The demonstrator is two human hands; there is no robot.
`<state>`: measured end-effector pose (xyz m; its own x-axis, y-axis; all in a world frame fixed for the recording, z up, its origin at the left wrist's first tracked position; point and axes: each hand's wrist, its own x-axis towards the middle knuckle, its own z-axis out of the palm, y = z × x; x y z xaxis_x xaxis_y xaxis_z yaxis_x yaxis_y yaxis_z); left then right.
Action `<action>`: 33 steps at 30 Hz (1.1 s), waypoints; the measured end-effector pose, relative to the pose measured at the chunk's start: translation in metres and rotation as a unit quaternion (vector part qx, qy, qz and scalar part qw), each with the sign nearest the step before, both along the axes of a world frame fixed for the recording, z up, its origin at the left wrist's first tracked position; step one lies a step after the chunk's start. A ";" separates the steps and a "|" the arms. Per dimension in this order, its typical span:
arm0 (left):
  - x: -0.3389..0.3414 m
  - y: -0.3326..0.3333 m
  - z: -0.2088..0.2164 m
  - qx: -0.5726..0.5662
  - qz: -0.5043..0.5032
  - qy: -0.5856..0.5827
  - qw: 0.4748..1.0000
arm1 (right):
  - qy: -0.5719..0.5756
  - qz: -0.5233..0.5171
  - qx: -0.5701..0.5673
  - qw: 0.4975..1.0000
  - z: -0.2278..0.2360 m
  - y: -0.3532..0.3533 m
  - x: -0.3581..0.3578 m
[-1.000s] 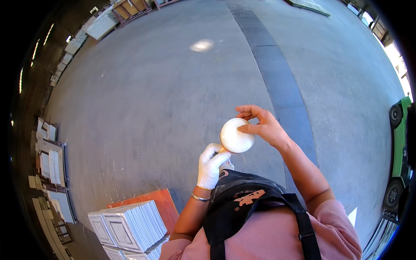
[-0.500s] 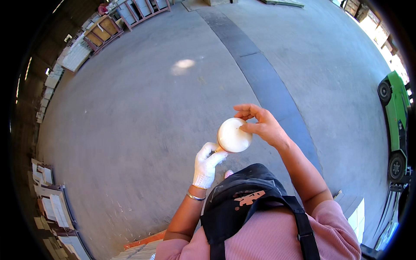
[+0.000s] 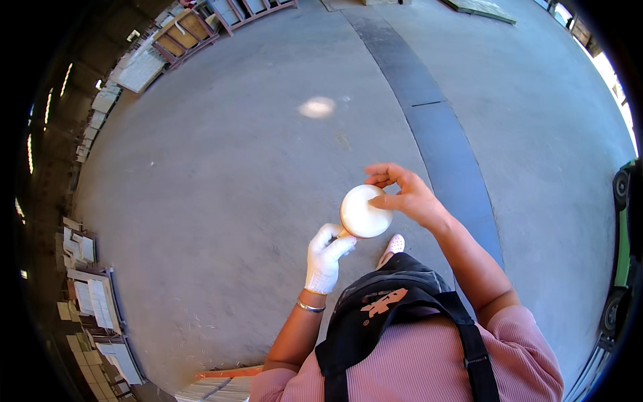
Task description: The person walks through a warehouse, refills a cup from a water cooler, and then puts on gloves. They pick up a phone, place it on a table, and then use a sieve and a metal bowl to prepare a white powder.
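Here, both arms reach forward from the body with bent elbows, and the two hands meet in front of the waist at a round cream-white disc (image 3: 362,218) with a short yellowish handle (image 3: 343,233). The left hand (image 3: 323,260), in a white knitted glove, is closed around that handle, its fingers curled over and its thumb lying along the near side. Its forearm (image 3: 293,340) rises from the lower edge and leans to the right, with a shiny bracelet (image 3: 311,307) below the glove's cuff.

The right hand (image 3: 412,199) is bare and comes in from the right, palm turned toward the disc. Its thumb lies across the upper face near the middle, while the fingers bend past the far rim; whether they press on it, I cannot tell. Its forearm (image 3: 477,268) slants up and left from the pink sleeve (image 3: 520,335).

The disc is held above the grey floor (image 3: 234,201), with its pale face toward the camera. Just beyond the black apron (image 3: 341,348), a light-coloured shoe (image 3: 395,245) shows. A dark strip (image 3: 447,151) runs along the floor to the right.
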<state>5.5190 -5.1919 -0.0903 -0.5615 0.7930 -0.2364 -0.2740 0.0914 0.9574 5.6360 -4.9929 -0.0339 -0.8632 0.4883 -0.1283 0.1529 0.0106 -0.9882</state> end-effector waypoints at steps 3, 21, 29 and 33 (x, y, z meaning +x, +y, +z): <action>-0.027 0.042 0.005 0.013 0.019 0.005 1.000 | -0.012 0.034 0.031 0.999 0.015 0.053 -0.042; -0.272 0.290 -0.047 -0.018 0.031 -0.080 0.996 | -0.262 -0.114 0.319 0.904 -0.109 0.391 -0.142; -0.405 0.422 -0.037 -0.037 0.037 -0.097 0.994 | -0.471 -0.140 0.063 0.869 -0.378 0.396 0.010; -0.446 0.501 -0.033 -0.018 0.082 -0.069 0.994 | -0.574 -0.035 -0.184 0.797 -0.425 0.404 0.019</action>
<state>5.0730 -4.6914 -0.1236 -0.6422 0.6834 -0.3471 -0.4169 0.0686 0.9064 5.6551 -4.5889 -0.4592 -0.0456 0.2758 -0.9601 0.9464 -0.2957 -0.1299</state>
